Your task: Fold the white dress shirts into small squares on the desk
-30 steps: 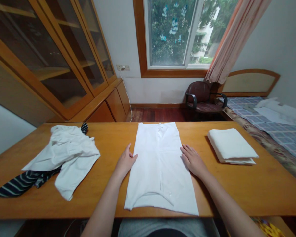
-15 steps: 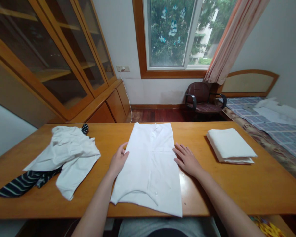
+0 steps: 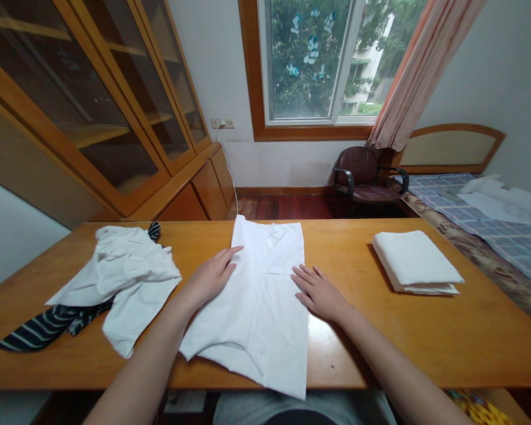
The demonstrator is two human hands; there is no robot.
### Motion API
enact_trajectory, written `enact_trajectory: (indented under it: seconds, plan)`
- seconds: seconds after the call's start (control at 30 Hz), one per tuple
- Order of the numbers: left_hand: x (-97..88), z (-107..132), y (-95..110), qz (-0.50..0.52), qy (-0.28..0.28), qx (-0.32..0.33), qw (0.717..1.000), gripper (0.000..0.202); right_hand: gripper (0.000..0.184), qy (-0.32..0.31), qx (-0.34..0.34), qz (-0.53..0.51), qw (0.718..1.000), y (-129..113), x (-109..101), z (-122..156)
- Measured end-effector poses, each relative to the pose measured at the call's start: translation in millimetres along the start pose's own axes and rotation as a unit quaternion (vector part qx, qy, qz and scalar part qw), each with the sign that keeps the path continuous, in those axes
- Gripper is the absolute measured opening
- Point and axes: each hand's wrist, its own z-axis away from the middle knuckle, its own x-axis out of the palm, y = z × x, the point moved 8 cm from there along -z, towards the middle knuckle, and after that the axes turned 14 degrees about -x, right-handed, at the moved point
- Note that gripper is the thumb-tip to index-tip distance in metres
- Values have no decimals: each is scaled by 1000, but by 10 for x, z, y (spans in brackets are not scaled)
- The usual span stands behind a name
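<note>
A white shirt [image 3: 261, 295], folded lengthwise into a long panel, lies across the middle of the wooden table [image 3: 425, 336], skewed with its near end toward the left and hanging over the front edge. My left hand [image 3: 210, 276] rests flat on the shirt's left side, fingers stretched out. Flat on the shirt's right edge lies my right hand [image 3: 318, 290], fingers spread. Neither hand holds anything.
A crumpled white shirt [image 3: 124, 277] lies at the table's left over a dark striped tie [image 3: 39, 327]. A neat stack of folded white shirts [image 3: 413, 260] sits at the right. Beyond the table are a cabinet, a chair [image 3: 358, 174] and a bed [image 3: 491, 230].
Both hands have slid left, and the long folded shirt has shifted and turned with them, its near end swinging left. The left hand moved from beside the shirt onto it.
</note>
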Motion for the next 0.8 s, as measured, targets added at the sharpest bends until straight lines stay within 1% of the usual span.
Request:
enact_trajectory:
  seconds: [0.07,0.13,0.2,0.27,0.37,0.43,0.47,0.53,0.6,0.67,0.73,0.8]
  plan:
    - [-7,13,227,-21,-17,31,999,47,54,-5,5,1,1000,4,5,-18]
    - [28,26,476,-43,-36,61,997,48,53,-5,8,-1,1000,18,8,-23]
    - [104,35,722,-64,-51,77,994,48,53,-1,8,-6,1000,37,16,-25]
    - [224,55,965,-78,-70,92,990,49,53,11,7,-18,1000,64,27,-26]
    - [434,137,1311,-70,-92,123,986,46,49,65,10,-68,996,139,14,-21]
    - [592,232,1492,-58,-111,155,980,44,45,132,23,-121,984,239,-31,10]
    - [668,280,1551,-52,-119,170,977,43,44,168,38,-147,974,308,-56,39]
    - [797,343,1581,-37,-121,192,973,41,43,229,82,-185,952,462,-89,121]
    - [886,328,1480,-15,-102,191,976,39,45,259,122,-207,936,581,-87,194]
    - [950,246,1273,5,-68,174,982,37,47,264,142,-216,929,632,-66,229]
    - [1017,146,1028,17,-37,158,987,37,49,263,149,-211,930,637,-47,233]
    - [1126,74,809,6,-31,149,988,39,52,263,156,-193,932,629,-34,221]
